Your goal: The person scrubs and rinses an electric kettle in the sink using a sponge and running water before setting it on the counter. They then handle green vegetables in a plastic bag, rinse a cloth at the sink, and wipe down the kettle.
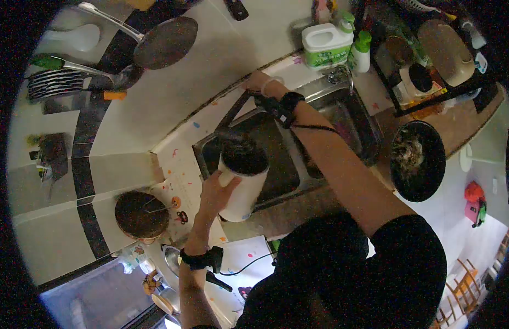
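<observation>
The left hand grasps the white container over the edge of the sink, best steadied with its mouth squarely beneath the black faucet, beside which the right hand reaches, its grip unclear.

Passage over the sink is blocked by the white container and right arm; between them, in dim light, a gap seems to be left.
</observation>
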Tool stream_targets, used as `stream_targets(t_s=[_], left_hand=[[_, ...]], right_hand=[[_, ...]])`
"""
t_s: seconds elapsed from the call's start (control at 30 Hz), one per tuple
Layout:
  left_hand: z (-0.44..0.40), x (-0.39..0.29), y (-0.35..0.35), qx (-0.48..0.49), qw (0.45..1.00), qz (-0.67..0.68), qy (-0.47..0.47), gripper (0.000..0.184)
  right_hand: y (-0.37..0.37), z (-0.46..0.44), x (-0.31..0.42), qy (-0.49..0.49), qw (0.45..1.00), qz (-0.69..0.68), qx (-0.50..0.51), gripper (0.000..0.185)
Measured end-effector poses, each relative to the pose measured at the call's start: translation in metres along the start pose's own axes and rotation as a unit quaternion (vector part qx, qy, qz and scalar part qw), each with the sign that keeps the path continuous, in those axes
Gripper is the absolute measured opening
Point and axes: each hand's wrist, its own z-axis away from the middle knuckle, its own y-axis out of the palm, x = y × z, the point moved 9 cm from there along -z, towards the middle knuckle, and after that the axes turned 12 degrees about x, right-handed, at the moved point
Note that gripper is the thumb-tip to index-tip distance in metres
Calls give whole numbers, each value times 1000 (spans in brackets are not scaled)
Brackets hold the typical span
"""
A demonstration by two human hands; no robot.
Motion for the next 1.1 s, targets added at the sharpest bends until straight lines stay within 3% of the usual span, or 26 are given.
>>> stream_targets(t_s=[0.07,0.2,0.27,0.3,0.37,0.43,0.5,0.53,0.6,0.67,0.8,0.87,1.1], left_hand=[[-1,4,4,14,1000,2,11,51],[4,-3,7,45,999,12,2,53],[10,-18,-4,-21,993,-116,28,56],[10,-19,-5,-23,993,-114,30,56],[11,-18,-2,-3,994,-99,36,59],[8,-17,-2,19,995,-93,11,58],[8,-9,0,41,995,-90,-12,58],[9,-8,-1,12,992,-121,27,57],[15,-12,-10,-23,986,-153,66,56],[21,4,-5,72,993,-94,-4,55],[42,8,-15,75,992,-105,13,53],[66,-2,-25,81,993,-73,-49,50],[87,-13,-30,54,996,-67,-39,50]], right_hand=[[35,-46,-64,101,994,17,34,49],[6,9,-10,14,999,-48,-12,41],[-40,49,-5,23,938,-14,-345,23],[-34,62,4,22,938,-11,-346,23],[-20,126,10,-53,837,-244,-487,21],[31,138,20,5,866,-347,-359,15],[167,80,-32,6,800,-587,-125,15],[190,85,-21,33,838,-543,-26,15],[205,90,4,33,947,-307,94,15],[216,89,17,9,979,-138,151,15],[231,90,31,-25,973,73,216,15],[237,94,37,-38,961,138,235,14],[221,104,50,-73,936,236,250,14]])
